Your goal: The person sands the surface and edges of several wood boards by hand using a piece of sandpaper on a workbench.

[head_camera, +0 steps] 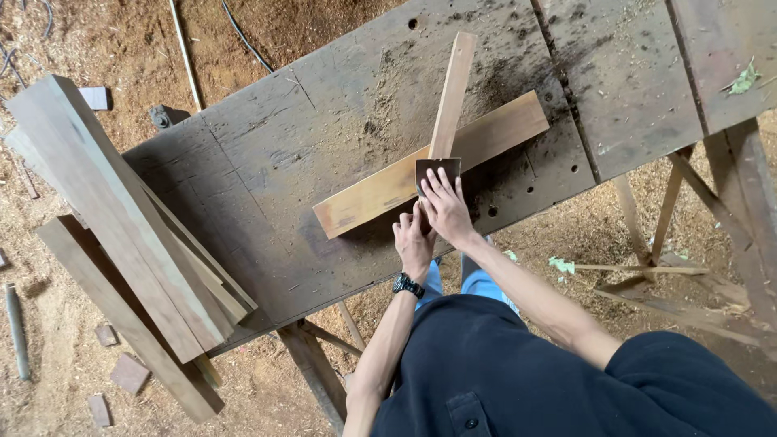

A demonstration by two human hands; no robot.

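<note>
A narrow wooden strip [453, 85] lies crossed over a wider wooden board [494, 129] on a dark, worn workbench [267, 194]. At the strip's near end sits a small dark rectangular metal scraper [438, 167]. My right hand [446, 209] presses its fingers flat on the scraper. Just left of it, my left hand [413, 240], with a black wristwatch, grips the scraper's lower edge. Both hands are close together at the bench's front edge.
Several long thick timbers [121, 235] lean against the bench's left end. Sawdust and wood offcuts [129, 372] cover the earth floor. Another bench section [639, 81] and its wooden legs [672, 210] stand at the right. Cables [243, 36] run across the ground beyond.
</note>
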